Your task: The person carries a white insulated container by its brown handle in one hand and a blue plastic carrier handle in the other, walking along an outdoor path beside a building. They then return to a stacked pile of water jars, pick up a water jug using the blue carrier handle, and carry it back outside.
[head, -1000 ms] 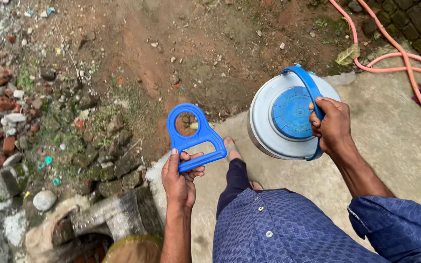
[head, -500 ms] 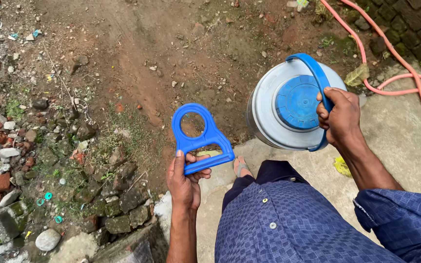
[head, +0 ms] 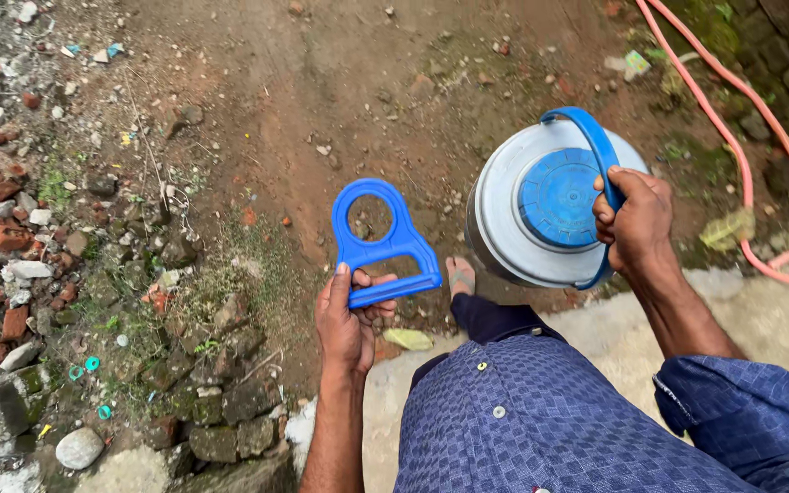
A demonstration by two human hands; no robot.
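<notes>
The left hand point(head: 347, 319) holds a blue plastic handle point(head: 383, 245) out in front of the body, its fingers point(head: 378, 309) clamped around the straight bar at the near end while the ring-shaped end points away, over the dirt. The right hand point(head: 636, 219) grips the blue carrying strap point(head: 597, 151) of a metal can point(head: 504, 215), fingers wrapped tight around the strap so that the can hangs tilted, its round blue lid point(head: 557, 196) facing the camera. The two things are near each other but apart.

Much of the can's body is hidden behind its own top, and the lower part of the strap disappears behind the right hand. A bare foot point(head: 460, 274) shows only in part between the handle and the can, the rest covered by blue checked clothing point(head: 550, 420) that fills the bottom of the view. What the small bits of litter are is hard to make out.

The ground is bare brown earth point(head: 321, 82) scattered with pebbles. To the left lie mossy stones and broken bricks point(head: 11, 237). A pale concrete slab point(head: 778, 310) sits on the right, and a pink hose point(head: 732, 91) runs across it, cut off at the edge.
</notes>
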